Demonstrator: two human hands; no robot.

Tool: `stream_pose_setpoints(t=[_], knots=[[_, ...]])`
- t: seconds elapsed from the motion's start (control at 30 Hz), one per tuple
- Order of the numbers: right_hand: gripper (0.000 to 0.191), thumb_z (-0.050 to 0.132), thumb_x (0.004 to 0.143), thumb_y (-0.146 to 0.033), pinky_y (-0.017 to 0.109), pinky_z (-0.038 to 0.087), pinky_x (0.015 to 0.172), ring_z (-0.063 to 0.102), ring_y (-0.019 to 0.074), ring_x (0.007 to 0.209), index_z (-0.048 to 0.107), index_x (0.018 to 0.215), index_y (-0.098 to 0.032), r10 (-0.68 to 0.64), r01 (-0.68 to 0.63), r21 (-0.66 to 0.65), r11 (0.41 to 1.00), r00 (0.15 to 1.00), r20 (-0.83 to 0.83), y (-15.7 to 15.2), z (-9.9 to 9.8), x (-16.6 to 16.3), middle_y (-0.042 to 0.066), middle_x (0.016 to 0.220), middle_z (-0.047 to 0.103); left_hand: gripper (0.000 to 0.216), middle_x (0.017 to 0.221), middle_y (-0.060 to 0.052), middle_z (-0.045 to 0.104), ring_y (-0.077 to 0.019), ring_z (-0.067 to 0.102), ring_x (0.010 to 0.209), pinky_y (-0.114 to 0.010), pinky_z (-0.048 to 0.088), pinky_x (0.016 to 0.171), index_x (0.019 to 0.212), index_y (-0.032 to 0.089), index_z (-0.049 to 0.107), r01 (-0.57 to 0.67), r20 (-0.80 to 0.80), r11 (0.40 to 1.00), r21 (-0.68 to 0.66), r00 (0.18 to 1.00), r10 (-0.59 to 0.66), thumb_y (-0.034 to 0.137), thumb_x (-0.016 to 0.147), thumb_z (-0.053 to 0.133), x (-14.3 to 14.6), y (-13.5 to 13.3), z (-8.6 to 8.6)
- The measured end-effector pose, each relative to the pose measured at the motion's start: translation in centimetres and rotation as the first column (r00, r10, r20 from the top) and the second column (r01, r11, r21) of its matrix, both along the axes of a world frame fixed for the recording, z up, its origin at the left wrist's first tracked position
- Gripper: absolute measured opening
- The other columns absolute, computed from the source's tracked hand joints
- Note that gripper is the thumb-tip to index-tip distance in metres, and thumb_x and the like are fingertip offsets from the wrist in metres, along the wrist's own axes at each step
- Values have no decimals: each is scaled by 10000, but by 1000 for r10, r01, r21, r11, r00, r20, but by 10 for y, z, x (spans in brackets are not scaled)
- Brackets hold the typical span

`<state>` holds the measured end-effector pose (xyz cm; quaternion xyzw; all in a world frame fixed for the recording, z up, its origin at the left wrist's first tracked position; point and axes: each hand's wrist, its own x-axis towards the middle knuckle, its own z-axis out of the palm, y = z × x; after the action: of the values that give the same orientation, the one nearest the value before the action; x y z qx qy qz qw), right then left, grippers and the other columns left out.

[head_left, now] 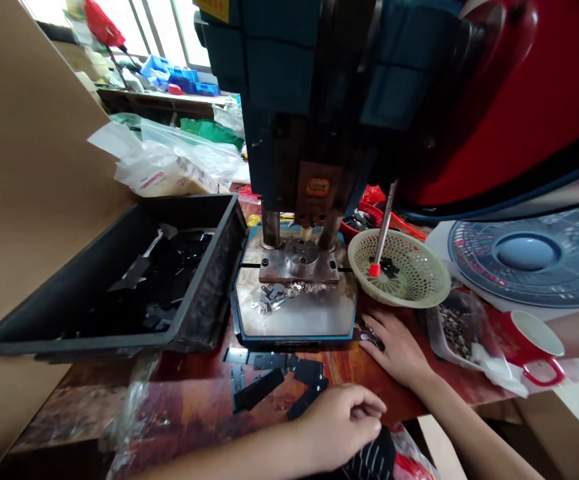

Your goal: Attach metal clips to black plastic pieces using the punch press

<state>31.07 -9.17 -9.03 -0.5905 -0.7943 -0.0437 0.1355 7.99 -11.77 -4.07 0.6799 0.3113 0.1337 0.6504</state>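
Resting right hand (394,343) extended, released, on table (346,363) by metal pieces (376,340); curling left hand (339,423) near black plates (260,389), cannot tell if grasping.

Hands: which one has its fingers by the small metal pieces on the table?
The right hand, outstretched beside the press; the left hand, loosely curled, is near the black plates.

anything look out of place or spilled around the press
Small metal pieces lie loose on the press bed rather than in a container, and black plates lie at odd angles on the table. Nothing looks clearly damaged.
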Motion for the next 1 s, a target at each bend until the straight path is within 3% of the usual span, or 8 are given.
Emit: stream_pose_setpoints(t=[0.07,0.13,0.27,0.37,0.67,0.8,1.0], knots=[[420,491,881,-455,432,424,927,508,282,1098,551,1201,-189,-26,27,-17,1000,999,30,1,1,-1,129,1201,557,320,1041,-105,665,-194,616,907,-300,449,813,1049,133,651,-82,22,938,-337,995,95,155,740,575,14,4,-6],[356,474,892,-445,396,439,866,538,260,1014,589,1122,-197,-71,72,-30,997,997,39,0,2,-3,109,1103,596,393,1112,-117,637,-190,601,951,-313,428,854,1100,126,611,-144,35,809,-569,979,199,143,707,595,26,11,-12],[319,473,890,-461,364,421,776,542,240,879,606,1005,-194,-134,136,-35,990,989,67,-2,5,-6,81,935,610,422,1162,-103,610,-161,584,976,-308,372,928,1145,145,587,-223,39,591,-775,916,398,166,724,590,42,26,-13],[318,485,881,-471,342,397,729,531,230,820,601,954,-185,-156,159,-29,987,983,95,-1,7,-8,69,863,601,391,1123,-93,630,-151,579,998,-292,344,960,1144,146,591,-241,34,500,-832,877,480,147,754,560,47,33,-11],[345,439,926,-367,264,342,616,525,142,637,600,673,-197,-109,89,153,984,986,129,5,9,-4,29,633,568,346,1244,-95,591,-165,554,1125,-304,323,1010,1152,170,538,-263,-27,373,-890,846,533,150,807,530,55,38,-15],[397,450,933,-360,257,335,577,518,119,563,592,598,-199,-84,53,238,970,989,124,7,10,5,16,562,556,305,1238,-94,598,-168,552,1137,-306,322,1015,1114,163,555,-253,-26,359,-898,847,530,136,816,498,57,40,-11],[443,493,919,-383,262,301,526,484,108,480,571,531,-186,-165,145,371,917,986,24,18,13,13,8,478,532,350,1231,-94,599,-173,566,1112,-297,341,994,1155,156,535,-264,-39,353,-898,845,533,138,805,528,63,40,-14]])
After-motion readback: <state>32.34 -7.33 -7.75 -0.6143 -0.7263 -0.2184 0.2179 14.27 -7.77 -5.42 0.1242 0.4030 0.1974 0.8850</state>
